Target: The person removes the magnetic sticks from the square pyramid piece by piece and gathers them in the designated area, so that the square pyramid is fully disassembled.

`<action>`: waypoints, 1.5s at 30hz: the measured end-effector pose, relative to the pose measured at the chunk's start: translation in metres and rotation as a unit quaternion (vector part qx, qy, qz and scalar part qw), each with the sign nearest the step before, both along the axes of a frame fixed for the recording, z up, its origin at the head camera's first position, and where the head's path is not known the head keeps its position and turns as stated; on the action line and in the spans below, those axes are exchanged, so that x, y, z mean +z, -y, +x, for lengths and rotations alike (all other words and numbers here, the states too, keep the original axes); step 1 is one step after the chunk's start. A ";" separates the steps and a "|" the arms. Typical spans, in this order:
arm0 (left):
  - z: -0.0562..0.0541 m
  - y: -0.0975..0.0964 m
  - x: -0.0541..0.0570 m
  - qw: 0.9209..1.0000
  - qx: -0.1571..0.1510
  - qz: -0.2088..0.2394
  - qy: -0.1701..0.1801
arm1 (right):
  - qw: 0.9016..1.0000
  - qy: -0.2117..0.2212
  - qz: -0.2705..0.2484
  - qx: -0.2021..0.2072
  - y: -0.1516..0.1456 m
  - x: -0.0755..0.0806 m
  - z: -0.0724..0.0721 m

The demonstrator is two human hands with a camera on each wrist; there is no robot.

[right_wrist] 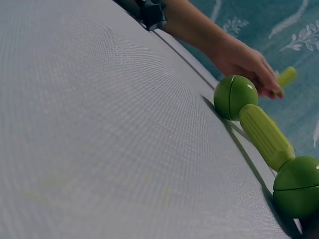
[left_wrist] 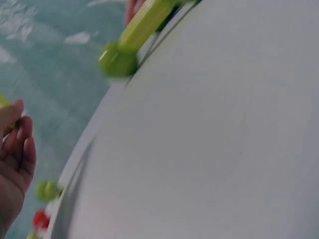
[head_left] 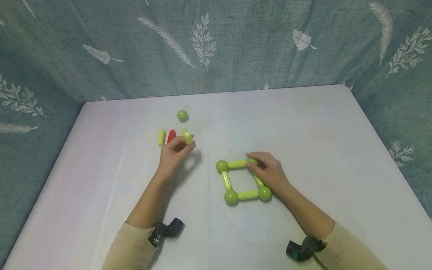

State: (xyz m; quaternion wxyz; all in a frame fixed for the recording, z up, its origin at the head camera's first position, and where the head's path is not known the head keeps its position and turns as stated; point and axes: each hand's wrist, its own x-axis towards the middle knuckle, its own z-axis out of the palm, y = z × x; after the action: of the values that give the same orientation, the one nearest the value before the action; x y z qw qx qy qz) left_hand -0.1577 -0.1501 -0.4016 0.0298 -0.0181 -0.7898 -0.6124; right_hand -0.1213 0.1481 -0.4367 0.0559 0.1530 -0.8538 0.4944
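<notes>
My left hand (head_left: 171,155) pinches a short yellow-green rod (head_left: 188,138) between thumb and fingers, raised over the table. In the right wrist view this rod (right_wrist: 287,76) sticks out past the fingertips. On the table to the right lies a square frame of yellow-green rods (head_left: 248,195) joined by green balls (head_left: 231,197) at the corners. My right hand (head_left: 270,171) holds the frame's far right corner, thumb and fingers about the green ball (head_left: 252,161) there. That hand partly covers the ball and the right-side rod (head_left: 258,180).
Beyond the left hand lie a loose yellow-green rod (head_left: 161,137), a red rod (head_left: 171,135) and another yellow-green rod (head_left: 183,131), partly hidden. A loose green ball (head_left: 182,116) sits farther back. Patterned teal cloth (head_left: 236,48) hangs behind the white table (head_left: 303,127).
</notes>
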 end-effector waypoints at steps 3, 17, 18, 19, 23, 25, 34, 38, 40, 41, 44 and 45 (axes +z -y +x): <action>0.005 0.023 0.006 0.999 0.033 -0.026 -0.019 | 1.000 -0.001 0.001 0.002 0.000 0.001 -0.001; 0.015 0.124 0.001 0.948 0.140 -0.282 0.041 | 1.000 -0.006 0.003 0.000 0.000 -0.003 0.000; 0.013 0.128 -0.001 0.947 0.143 -0.285 0.049 | 1.000 -0.006 0.003 0.000 0.000 -0.003 0.000; 0.011 0.130 -0.004 0.945 0.146 -0.287 0.056 | 1.000 -0.008 0.003 0.000 0.000 -0.004 0.000; 0.004 0.131 -0.017 0.938 0.171 -0.295 0.060 | 1.000 -0.011 0.001 0.004 0.000 -0.004 0.000; 0.001 0.128 -0.023 0.935 0.185 -0.299 0.050 | 1.000 -0.009 0.002 0.004 0.001 -0.004 0.001; -0.002 0.115 -0.029 0.907 0.200 -0.370 -0.004 | 1.000 -0.016 0.006 0.001 0.002 0.000 0.001; 0.004 0.114 -0.027 0.924 0.194 -0.330 0.023 | 1.000 -0.010 0.008 0.003 0.003 0.001 0.001; 0.005 0.114 -0.026 0.931 0.188 -0.312 0.031 | 1.000 -0.008 0.009 0.004 0.003 0.001 0.002; 0.004 0.113 -0.026 0.933 0.185 -0.307 0.032 | 1.000 -0.008 0.009 0.004 0.003 0.001 0.002; 0.001 0.113 -0.028 0.934 0.170 -0.314 0.019 | 1.000 -0.002 0.009 0.000 0.003 0.001 0.002; -0.001 0.112 -0.029 0.931 0.167 -0.324 0.014 | 1.000 0.000 0.010 -0.001 0.003 0.001 0.002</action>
State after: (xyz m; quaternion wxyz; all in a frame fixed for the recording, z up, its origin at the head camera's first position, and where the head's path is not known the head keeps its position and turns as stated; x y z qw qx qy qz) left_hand -0.1583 -0.2625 -0.4303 0.1132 0.1144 -0.9371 -0.3097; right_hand -0.1191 0.1456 -0.4355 0.0547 0.1529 -0.8589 0.4857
